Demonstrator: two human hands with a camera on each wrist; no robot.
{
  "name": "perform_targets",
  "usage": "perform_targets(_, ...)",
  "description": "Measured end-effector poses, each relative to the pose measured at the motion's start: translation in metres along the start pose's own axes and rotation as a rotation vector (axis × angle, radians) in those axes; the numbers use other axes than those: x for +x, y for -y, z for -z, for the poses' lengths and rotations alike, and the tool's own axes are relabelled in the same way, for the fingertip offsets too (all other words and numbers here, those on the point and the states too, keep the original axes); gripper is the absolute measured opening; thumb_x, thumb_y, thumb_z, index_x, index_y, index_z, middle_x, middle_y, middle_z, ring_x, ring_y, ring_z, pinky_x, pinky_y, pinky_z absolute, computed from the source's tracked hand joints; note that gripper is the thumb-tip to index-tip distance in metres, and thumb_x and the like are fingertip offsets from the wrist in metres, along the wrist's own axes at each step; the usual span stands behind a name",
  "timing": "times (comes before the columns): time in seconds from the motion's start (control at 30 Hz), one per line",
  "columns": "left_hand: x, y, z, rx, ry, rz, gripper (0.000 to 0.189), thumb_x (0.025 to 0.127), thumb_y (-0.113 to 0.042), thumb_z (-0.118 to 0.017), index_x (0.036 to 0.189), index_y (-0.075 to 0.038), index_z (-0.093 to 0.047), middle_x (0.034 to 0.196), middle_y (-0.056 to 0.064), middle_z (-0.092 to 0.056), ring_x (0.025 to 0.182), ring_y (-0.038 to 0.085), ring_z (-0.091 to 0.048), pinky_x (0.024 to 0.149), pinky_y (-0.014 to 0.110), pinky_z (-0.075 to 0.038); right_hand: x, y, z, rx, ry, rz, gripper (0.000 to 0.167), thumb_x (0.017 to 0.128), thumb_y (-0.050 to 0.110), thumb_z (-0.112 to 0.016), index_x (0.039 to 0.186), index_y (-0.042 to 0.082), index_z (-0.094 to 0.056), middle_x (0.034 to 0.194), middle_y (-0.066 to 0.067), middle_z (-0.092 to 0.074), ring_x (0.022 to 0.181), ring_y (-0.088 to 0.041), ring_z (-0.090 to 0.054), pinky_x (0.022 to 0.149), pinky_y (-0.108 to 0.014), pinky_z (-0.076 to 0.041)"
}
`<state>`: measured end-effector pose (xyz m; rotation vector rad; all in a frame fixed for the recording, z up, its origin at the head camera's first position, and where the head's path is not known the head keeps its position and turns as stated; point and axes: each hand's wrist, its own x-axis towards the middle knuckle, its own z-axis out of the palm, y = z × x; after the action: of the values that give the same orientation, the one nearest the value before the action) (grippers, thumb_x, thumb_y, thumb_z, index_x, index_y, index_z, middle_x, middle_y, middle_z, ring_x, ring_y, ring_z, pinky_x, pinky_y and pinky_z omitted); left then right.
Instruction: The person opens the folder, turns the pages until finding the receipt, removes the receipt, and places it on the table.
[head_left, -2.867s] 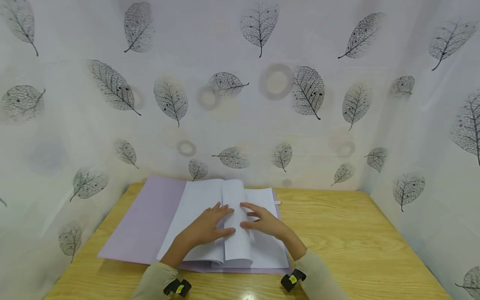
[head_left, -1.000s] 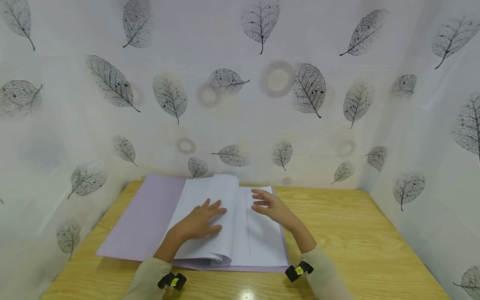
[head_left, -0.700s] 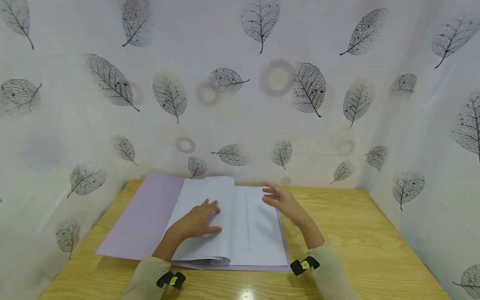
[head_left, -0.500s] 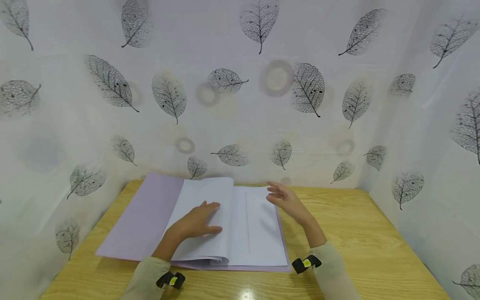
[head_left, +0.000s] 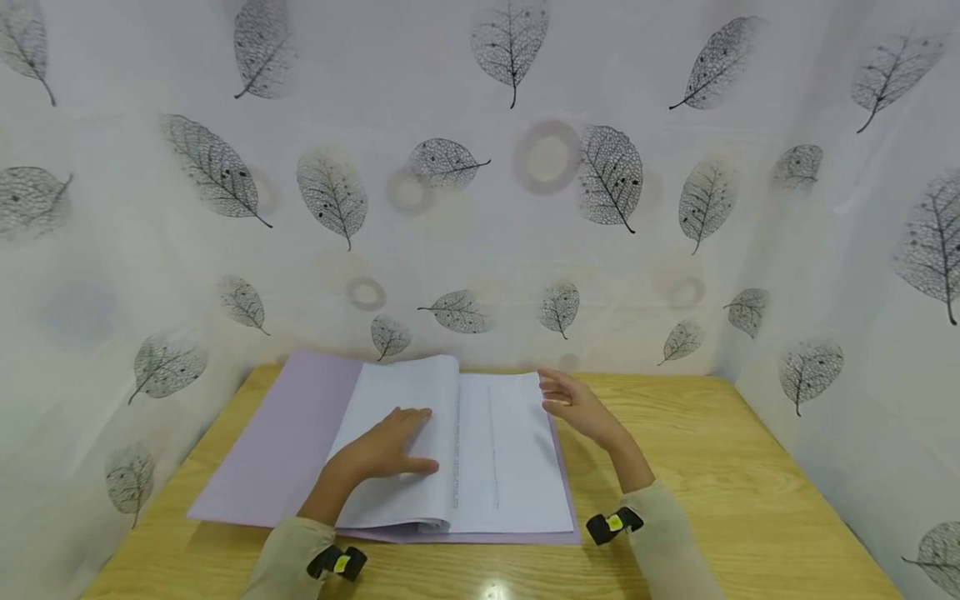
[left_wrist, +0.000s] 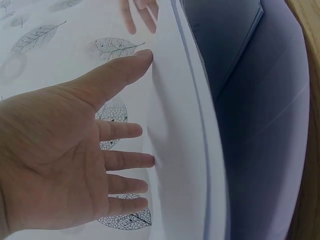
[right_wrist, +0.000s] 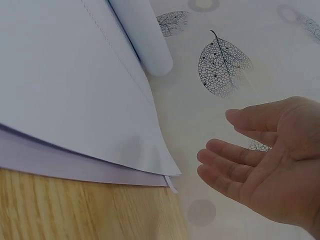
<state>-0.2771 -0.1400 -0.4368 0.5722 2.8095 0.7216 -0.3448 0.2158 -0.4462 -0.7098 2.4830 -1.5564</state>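
Observation:
A purple-covered book lies spread out on the table. Its turned white pages curl up on the left, and a flat white page with a dotted line faces up on the right. My left hand touches the curled pages with fingertips and thumb; the left wrist view shows its straight fingers against the paper bulge. Near the right page's far corner hovers my right hand, holding nothing. In the right wrist view its relaxed fingers stand just apart from the page corner.
Under the book is a wood-grain table. A pale curtain printed with leaf skeletons surrounds the table at the back and sides. A small pale ribbon or tab sticks out at the book's edge. Dark straps with cameras sit on both wrists.
The rolled pages in the middle have gone over to the left, baring the right page. My right hand has moved right to the page's far corner; my left hand has shifted left with the pages.

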Motion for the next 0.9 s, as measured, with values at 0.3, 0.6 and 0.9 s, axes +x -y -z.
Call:
perform_targets(0.3,-0.002,0.002,0.003,0.008,-0.003,-0.026,0.082,0.087,-0.035,-0.081,0.155,-0.008,-0.042,0.167,0.019,-0.027,0.152,0.054,-0.018,0.122,0.069,-0.023,0.004,-0.006,-0.001,-0.019,0.041,-0.06,0.06,0.102,0.0,-0.052,0.157,-0.003,-0.029,0.156,-0.038,-0.033,0.141,-0.057,-0.038,0.114,-0.06,-0.044)
perform_targets(0.6,-0.003,0.003,0.004,-0.017,0.038,-0.002,0.076,0.089,-0.031,-0.078,0.153,-0.008,-0.045,0.165,0.02,-0.03,0.153,0.053,-0.018,0.122,0.069,-0.022,0.003,-0.012,-0.006,-0.038,0.07,-0.151,0.067,0.1,0.003,-0.057,0.159,-0.003,-0.025,0.162,-0.032,-0.027,0.149,-0.052,-0.028,0.119,-0.062,-0.035)
perform_targets(0.9,-0.005,0.003,0.004,-0.03,0.054,0.03,0.089,0.083,-0.039,-0.083,0.154,-0.004,-0.043,0.164,0.024,-0.03,0.153,0.051,-0.019,0.125,0.064,-0.022,0.0,-0.015,-0.01,-0.087,0.059,-0.234,0.071,0.099,0.009,-0.062,0.158,-0.004,-0.026,0.16,-0.033,-0.032,0.15,-0.049,-0.03,0.122,-0.061,-0.03)
